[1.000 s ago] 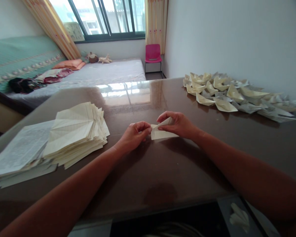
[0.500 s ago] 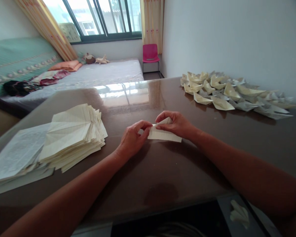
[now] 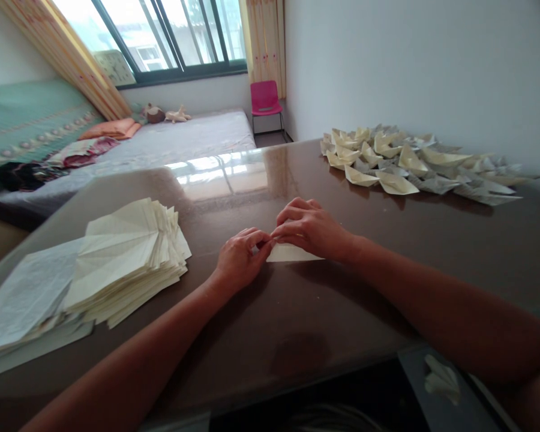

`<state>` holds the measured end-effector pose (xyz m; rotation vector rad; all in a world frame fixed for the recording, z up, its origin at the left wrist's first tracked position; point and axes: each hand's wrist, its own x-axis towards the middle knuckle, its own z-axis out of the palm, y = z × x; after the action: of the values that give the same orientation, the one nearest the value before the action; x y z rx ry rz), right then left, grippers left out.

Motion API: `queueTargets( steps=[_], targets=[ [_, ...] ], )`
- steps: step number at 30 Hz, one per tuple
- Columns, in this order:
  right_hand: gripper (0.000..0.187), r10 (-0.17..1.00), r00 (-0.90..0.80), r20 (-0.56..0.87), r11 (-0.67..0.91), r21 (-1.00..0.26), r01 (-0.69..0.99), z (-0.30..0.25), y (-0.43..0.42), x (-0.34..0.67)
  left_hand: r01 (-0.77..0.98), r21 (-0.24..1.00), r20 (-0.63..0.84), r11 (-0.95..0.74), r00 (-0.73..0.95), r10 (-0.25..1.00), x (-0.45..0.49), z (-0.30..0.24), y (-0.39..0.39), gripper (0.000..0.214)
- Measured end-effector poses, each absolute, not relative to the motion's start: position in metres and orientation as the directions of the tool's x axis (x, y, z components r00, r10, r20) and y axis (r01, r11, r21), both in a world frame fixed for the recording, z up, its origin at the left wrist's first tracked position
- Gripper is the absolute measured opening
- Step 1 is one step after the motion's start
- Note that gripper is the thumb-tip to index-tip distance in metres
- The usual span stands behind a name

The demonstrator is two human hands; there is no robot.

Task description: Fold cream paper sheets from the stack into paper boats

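Note:
A small folded piece of cream paper (image 3: 290, 254) lies flat on the glossy brown table (image 3: 306, 312), in the middle. My right hand (image 3: 310, 229) rests on top of it with curled fingers, pressing it down. My left hand (image 3: 239, 259) pinches the paper's left tip, fingers closed. The two hands touch each other at that tip. Most of the paper is hidden under my right hand.
A stack of pre-creased cream sheets (image 3: 126, 261) sits at the left on printed pages (image 3: 22, 300). A heap of finished folded paper boats (image 3: 405, 165) lies at the back right by the wall. A bed (image 3: 162, 141) and a pink chair (image 3: 263, 99) stand beyond the table.
The paper, held tilted up between both hands a second ago, now lies flat on the table. My right hand has come down over it and my left hand has closed in on its tip.

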<state>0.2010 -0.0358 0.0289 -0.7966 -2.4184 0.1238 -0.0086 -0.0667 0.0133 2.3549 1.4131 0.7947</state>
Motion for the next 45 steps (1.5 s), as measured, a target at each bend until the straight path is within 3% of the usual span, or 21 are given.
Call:
queueTargets(
  steps=[5, 8, 12, 15, 20, 23, 26, 30, 36, 42, 45],
  targets=[
    [0.023, 0.542, -0.718, 0.437, 0.823, -0.101, 0.559, 0.034, -0.039, 0.2, 0.749, 0.398, 0.336, -0.53, 0.419, 0.843, -0.004, 0.014, -0.069, 0.021],
    [0.023, 0.568, -0.682, 0.46, 0.797, -0.101, 0.595, 0.039, -0.039, 0.203, 0.73, 0.45, 0.372, -0.515, 0.371, 0.851, -0.004, 0.014, -0.068, 0.026],
    [0.02, 0.616, -0.523, 0.59, 0.753, -0.245, 0.611, 0.049, -0.037, 0.21, 0.641, 0.599, 0.418, -0.479, 0.26, 0.871, -0.01, 0.016, -0.066, 0.024],
    [0.018, 0.658, -0.347, 0.669, 0.716, -0.411, 0.565, 0.053, -0.035, 0.213, 0.6, 0.606, 0.514, -0.523, 0.207, 0.833, -0.017, 0.019, -0.065, 0.027],
    [0.013, 0.657, -0.314, 0.685, 0.743, -0.518, 0.423, 0.043, -0.027, 0.214, 0.757, 0.282, 0.702, -0.59, 0.256, 0.665, -0.029, 0.024, -0.061, 0.051],
    [0.009, 0.661, -0.393, 0.639, 0.749, -0.542, 0.38, 0.03, -0.018, 0.215, 0.825, 0.099, 0.672, -0.557, 0.357, 0.649, -0.033, 0.022, -0.059, 0.052],
    [0.005, 0.694, -0.415, 0.588, 0.718, -0.609, 0.337, 0.018, -0.007, 0.22, 0.859, 0.048, 0.601, -0.509, 0.382, 0.702, -0.036, 0.017, -0.057, 0.048],
    [0.007, 0.801, -0.359, 0.479, 0.569, -0.796, 0.207, 0.009, 0.003, 0.225, 0.89, 0.115, 0.473, -0.441, 0.341, 0.812, -0.04, 0.005, -0.052, 0.043],
    [0.012, 0.845, -0.398, 0.357, 0.439, -0.888, 0.134, 0.006, 0.004, 0.222, 0.778, 0.504, 0.404, -0.376, 0.172, 0.898, -0.042, -0.005, -0.043, 0.044],
    [0.015, 0.828, -0.471, 0.304, 0.412, -0.9, 0.143, 0.002, 0.004, 0.223, 0.679, 0.489, 0.486, -0.547, 0.309, 0.817, -0.04, 0.001, -0.046, 0.02],
    [0.015, 0.82, -0.477, 0.315, 0.434, -0.887, 0.159, 0.0, 0.005, 0.224, 0.637, 0.513, 0.503, -0.576, 0.321, 0.802, -0.039, 0.0, -0.048, 0.018]
  ],
)
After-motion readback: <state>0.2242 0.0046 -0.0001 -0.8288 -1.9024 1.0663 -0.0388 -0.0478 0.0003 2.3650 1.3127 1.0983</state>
